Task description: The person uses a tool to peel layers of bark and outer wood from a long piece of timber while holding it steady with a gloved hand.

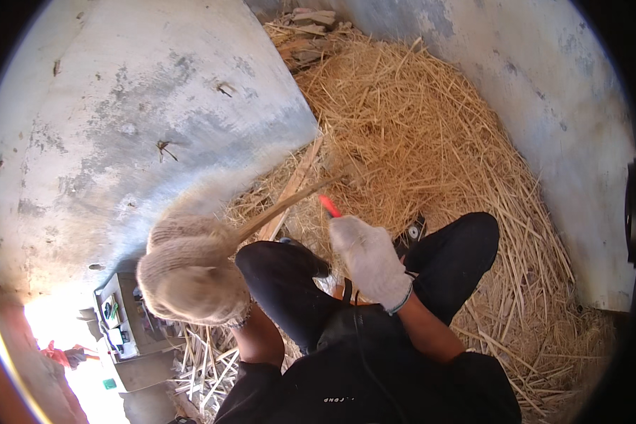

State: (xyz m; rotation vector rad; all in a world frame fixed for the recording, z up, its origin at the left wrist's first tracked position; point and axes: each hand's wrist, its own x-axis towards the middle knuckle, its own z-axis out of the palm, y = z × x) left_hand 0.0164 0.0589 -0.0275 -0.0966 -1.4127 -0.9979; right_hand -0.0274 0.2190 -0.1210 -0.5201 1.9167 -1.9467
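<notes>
So we had the stick (283, 207) in our left hand (191, 272), which was clamped round its near end; our right hand (371, 258), gloved too, was closed around a tool (330, 205) with a red end poking out, most of it hidden, so we couldn't tell what kind. Best approach, we reckoned: a firm left grip set well back, no twisting, and short, light strokes pointed away from our legs (283, 283); if there was a sharp edge in there, knit gloves (374, 272) weren't much armour imo. The stick itself looked long, slim, tan-brown and kinda plain, narrower toward the far end; it slanted up and right from the left glove, passing over a board (301, 172) toward the straw (417, 113), apart from the tool's red end.
</notes>
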